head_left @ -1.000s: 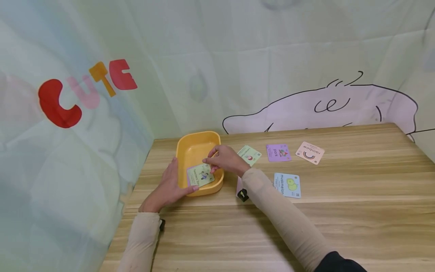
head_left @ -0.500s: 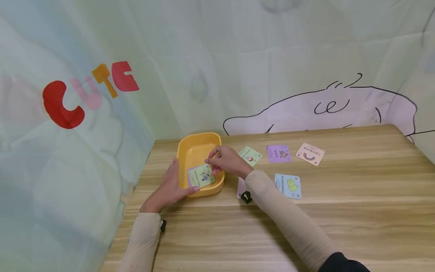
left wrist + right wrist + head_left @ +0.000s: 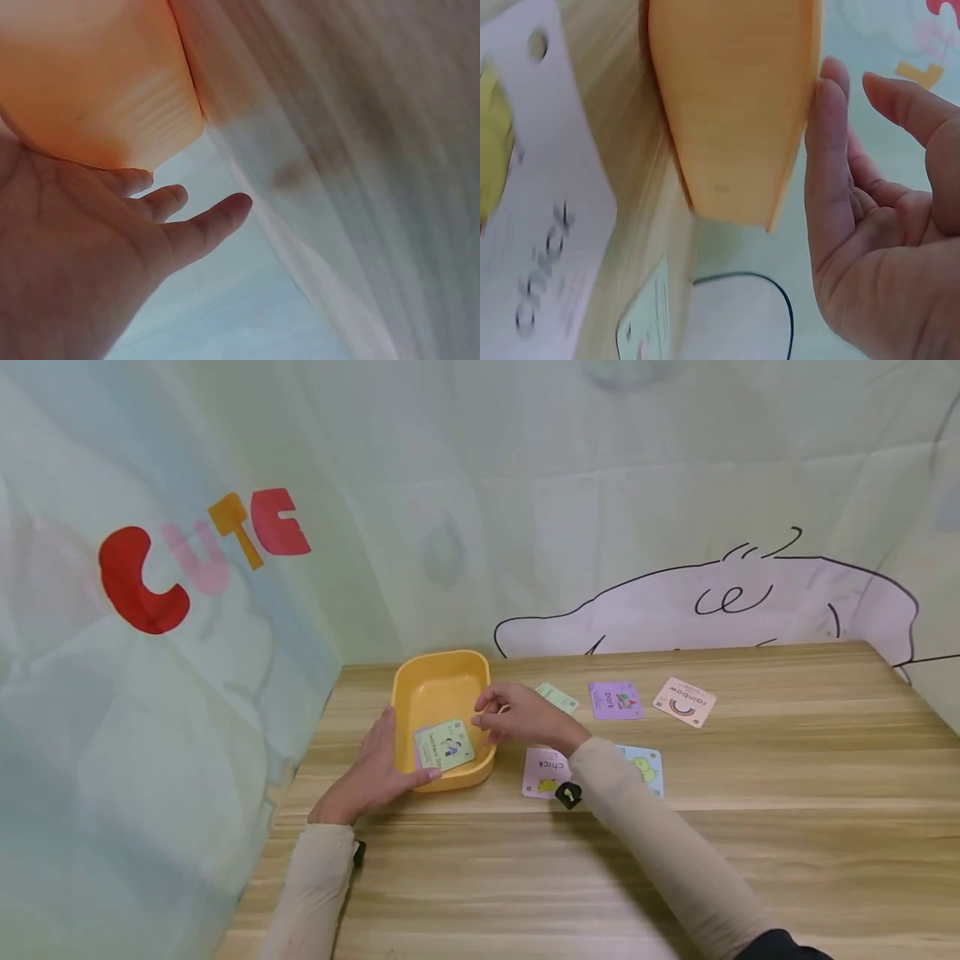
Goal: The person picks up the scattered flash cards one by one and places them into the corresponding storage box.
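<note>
A yellow tray (image 3: 431,681) stands on the table at left of centre in the head view. Inside, near its front end, lies a green "Teachers' Day" card (image 3: 446,746) with a purple edge showing beneath it. My left hand (image 3: 375,768) rests along the tray's left side, its fingers extended and the thumb across the near rim. Over the tray's right rim is my right hand (image 3: 525,717), fingers loosely bent; the right wrist view shows a gap between thumb and fingertips with nothing in it. The pink "chick" card (image 3: 543,768) lies below that wrist, partly covered.
Behind the right hand lies a green card (image 3: 558,697), partly hidden. A purple "park" card (image 3: 615,700) and a pale pink "rainbow" card (image 3: 684,702) lie farther right. The blue card (image 3: 648,768) is half under the right sleeve. A printed curtain (image 3: 420,527) rises behind the table.
My right hand has drawn back to the right from over the Teachers' Day card to the tray's rim, uncovering more of the chick card. The left hand and the tray stay in place.
</note>
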Demonstrator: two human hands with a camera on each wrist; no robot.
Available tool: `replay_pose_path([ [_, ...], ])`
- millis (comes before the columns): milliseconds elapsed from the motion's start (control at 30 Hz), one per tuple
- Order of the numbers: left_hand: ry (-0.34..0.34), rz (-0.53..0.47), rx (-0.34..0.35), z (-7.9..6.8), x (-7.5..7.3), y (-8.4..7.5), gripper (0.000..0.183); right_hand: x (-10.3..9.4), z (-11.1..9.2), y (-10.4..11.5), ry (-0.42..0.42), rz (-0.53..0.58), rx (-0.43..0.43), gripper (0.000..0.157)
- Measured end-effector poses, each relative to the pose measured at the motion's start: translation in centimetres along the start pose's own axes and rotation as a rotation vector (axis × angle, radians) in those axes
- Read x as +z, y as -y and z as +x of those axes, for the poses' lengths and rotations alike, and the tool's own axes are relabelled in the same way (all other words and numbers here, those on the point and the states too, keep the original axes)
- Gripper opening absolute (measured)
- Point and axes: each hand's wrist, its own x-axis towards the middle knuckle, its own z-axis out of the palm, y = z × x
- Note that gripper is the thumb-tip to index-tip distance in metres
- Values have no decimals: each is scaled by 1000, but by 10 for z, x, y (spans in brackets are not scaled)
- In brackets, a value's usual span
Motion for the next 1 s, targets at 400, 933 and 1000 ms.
replay_pose_path([
  [400, 21, -10, -36, -2, 0, 2, 131, -35, -30, -9, -70, -76, 90, 18],
  [933, 5, -4, 8, 1, -1, 3, 128, -91, -67, -25, -135, -200, 127, 28],
  [1000, 3, -8, 11, 1, 0, 3, 127, -98, -73, -26, -151, -207, 144, 29],
])
